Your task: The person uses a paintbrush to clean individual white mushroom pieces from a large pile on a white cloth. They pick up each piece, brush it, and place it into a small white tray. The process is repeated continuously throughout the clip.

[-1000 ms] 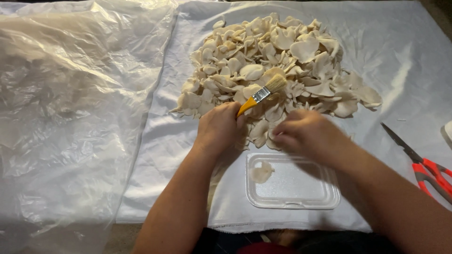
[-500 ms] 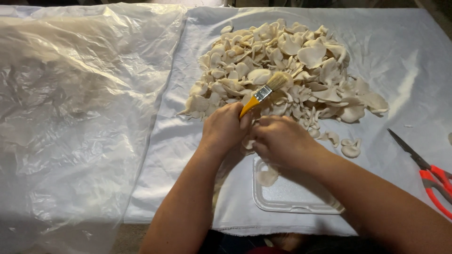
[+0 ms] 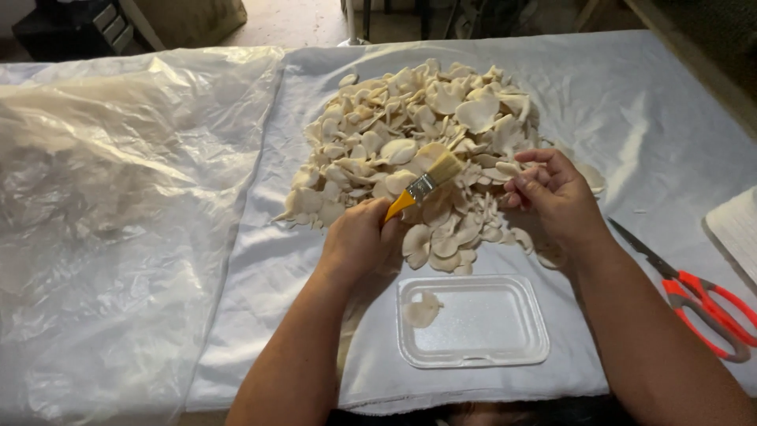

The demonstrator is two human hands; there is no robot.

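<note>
A large pile of pale oyster mushrooms [image 3: 410, 142] lies on a white cloth [image 3: 631, 118]. My left hand [image 3: 359, 241] grips a small paintbrush [image 3: 422, 185] with an orange handle, its bristles over the pile. My right hand [image 3: 556, 197] reaches into the right side of the pile, fingers pinching a mushroom piece [image 3: 511, 170]. Below the pile sits a white foam tray [image 3: 489, 331] with one mushroom piece [image 3: 422, 309] in its left end.
Crumpled clear plastic sheeting [image 3: 118, 221] covers the left half of the table. Orange-handled scissors [image 3: 694, 292] lie at the right, with a white folded cloth [image 3: 737, 229] at the right edge. Dark floor and furniture lie beyond the far edge.
My right hand moved from beside the left hand near the tray out to the pile's right side. The view shifted so the tray and one mushroom inside are uncovered.
</note>
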